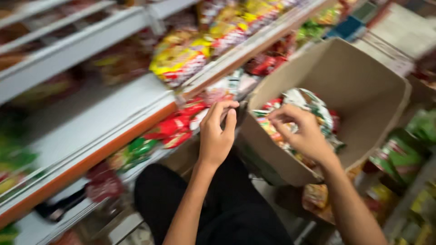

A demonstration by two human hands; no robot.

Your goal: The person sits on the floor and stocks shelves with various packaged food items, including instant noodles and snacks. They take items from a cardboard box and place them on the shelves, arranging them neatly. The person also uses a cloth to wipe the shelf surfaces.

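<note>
- While the cardboard box (pixel 363 90) sits tilted, the right hand (pixel 302 131) inside it pinches soft, light snack packets (pixel 309 102) by their edges.
- Left hand (pixel 217 134), beside the box, loosely curled, holds nothing.

The cardboard box (pixel 363 86) is plain tan inside. The packets in it (pixel 309 102) are white and green with red patches. Left of the box, the shelf (pixel 91 122) is white with an orange front edge. The packets on the lowest shelf left of the box (pixel 175 127) are red and green; those above them (pixel 181 59) are yellow and red. Below the box, the trousers (pixel 236 213) are black.
</note>
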